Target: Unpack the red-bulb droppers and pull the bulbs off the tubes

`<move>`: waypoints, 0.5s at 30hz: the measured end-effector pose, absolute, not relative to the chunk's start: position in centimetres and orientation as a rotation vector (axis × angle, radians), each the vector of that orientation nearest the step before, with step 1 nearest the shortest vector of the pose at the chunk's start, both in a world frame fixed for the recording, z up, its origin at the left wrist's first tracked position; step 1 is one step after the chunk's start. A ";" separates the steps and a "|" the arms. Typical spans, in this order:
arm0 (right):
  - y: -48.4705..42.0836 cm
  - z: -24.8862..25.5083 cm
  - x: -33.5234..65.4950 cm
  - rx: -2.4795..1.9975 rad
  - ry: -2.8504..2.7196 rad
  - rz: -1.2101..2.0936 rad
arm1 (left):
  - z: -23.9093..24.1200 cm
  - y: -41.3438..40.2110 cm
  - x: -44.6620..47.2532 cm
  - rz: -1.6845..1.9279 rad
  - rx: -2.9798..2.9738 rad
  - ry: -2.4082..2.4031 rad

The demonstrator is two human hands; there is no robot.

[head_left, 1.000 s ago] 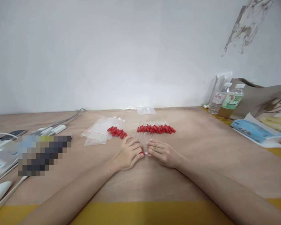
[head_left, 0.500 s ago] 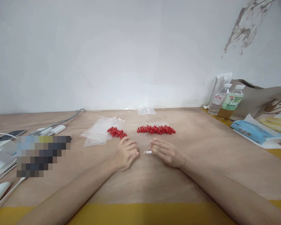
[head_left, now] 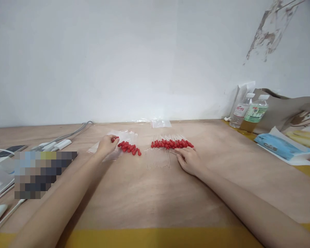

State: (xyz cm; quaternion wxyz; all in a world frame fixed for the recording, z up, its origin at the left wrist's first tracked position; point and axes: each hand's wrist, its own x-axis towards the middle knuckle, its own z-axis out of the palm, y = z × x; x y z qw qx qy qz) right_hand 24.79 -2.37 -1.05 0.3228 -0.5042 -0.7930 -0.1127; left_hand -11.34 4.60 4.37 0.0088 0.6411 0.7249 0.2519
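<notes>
My left hand is closed in a pinch on a red rubber bulb, just left of a small pile of loose red bulbs. My right hand has its fingers closed round a clear glass tube that pokes out to the left. Beside that hand, a row of bare glass tubes lies side by side on the table. Behind them lie several droppers, their red bulbs toward me and their glass stems pointing to the wall.
Clear zip bags lie under and behind my left hand, another bag by the wall. At right stand two bottles, a tissue pack and a grey bag. Cables and a power strip are at left.
My left hand has left the glass tubes, moved left and back, and taken a red bulb. My right hand has shifted slightly right with a glass tube in its fingers.
</notes>
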 end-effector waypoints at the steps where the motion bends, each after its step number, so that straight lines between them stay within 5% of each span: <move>1: -2.4 -1.1 24.6 -1.330 -2.077 -0.285 | 4.4 5.3 -11.6 0.754 1.992 2.276; 15: -3.5 -1.0 22.7 -1.291 -2.134 -0.259 | 5.9 5.7 -9.3 0.780 2.239 2.246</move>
